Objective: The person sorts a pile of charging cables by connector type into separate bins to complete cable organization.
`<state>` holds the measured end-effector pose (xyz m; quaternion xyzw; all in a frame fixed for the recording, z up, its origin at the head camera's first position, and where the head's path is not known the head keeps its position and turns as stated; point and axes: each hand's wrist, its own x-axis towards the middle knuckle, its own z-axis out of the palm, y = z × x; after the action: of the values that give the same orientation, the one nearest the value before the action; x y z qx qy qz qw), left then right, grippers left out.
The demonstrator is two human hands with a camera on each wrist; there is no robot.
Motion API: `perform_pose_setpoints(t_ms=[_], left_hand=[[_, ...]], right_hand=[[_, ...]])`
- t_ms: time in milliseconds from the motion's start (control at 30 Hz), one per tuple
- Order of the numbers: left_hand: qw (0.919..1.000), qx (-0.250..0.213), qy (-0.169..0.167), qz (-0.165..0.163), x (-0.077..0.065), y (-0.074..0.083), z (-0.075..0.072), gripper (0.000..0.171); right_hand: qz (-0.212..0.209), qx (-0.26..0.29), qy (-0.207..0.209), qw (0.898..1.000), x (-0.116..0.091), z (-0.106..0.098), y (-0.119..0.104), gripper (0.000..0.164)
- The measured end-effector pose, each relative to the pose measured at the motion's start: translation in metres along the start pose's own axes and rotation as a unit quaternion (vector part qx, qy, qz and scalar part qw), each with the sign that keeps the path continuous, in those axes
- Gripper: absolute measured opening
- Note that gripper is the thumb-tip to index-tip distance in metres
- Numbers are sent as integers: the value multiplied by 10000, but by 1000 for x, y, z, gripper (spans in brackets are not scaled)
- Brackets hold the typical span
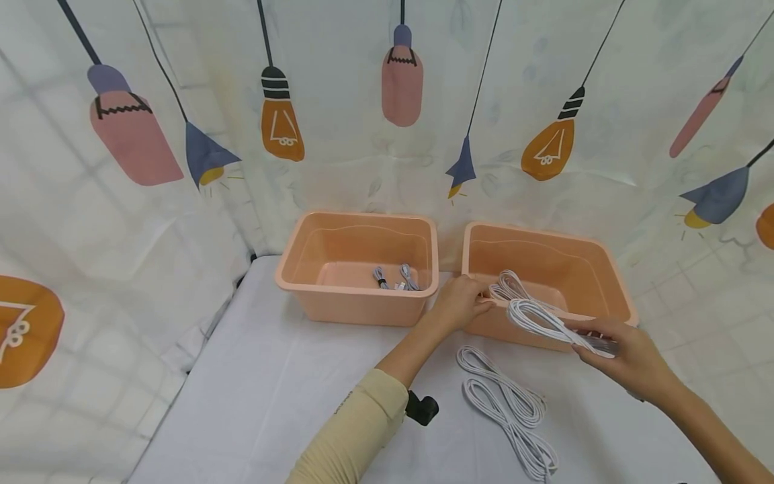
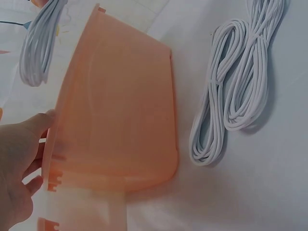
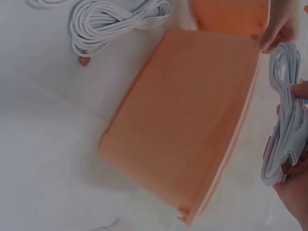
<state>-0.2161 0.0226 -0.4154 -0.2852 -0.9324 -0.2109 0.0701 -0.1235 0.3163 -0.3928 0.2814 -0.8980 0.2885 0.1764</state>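
Observation:
My right hand (image 1: 629, 349) holds coiled white USB cables (image 1: 538, 317) over the front rim of the right-hand peach bin (image 1: 544, 245). Their loops point left, toward my other hand. In the right wrist view, a metal USB plug (image 3: 287, 164) shows at the near end of the bundle. My left hand (image 1: 461, 302) grips the same bin's rim at its left front corner, seen side-on in the left wrist view with fingers (image 2: 43, 119) at the edge. Two more coiled white cables (image 1: 504, 403) lie side by side on the table in front of that bin.
To the left stands a second peach bin (image 1: 357, 306) with small grey cables (image 1: 406, 275) inside. A white cloth (image 1: 254, 403) covers the table. A printed curtain (image 1: 363, 168) hangs close behind both bins. A black object (image 1: 422, 409) sits beside the left sleeve.

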Motion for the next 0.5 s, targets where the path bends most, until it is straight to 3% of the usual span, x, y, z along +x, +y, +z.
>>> perform_pose_setpoints(t_ms=[500], left_hand=[[10000,-81,-22,-27,0,0,0,17]], right_hand=[[70,-396,68,9992,39,-16,16,43]])
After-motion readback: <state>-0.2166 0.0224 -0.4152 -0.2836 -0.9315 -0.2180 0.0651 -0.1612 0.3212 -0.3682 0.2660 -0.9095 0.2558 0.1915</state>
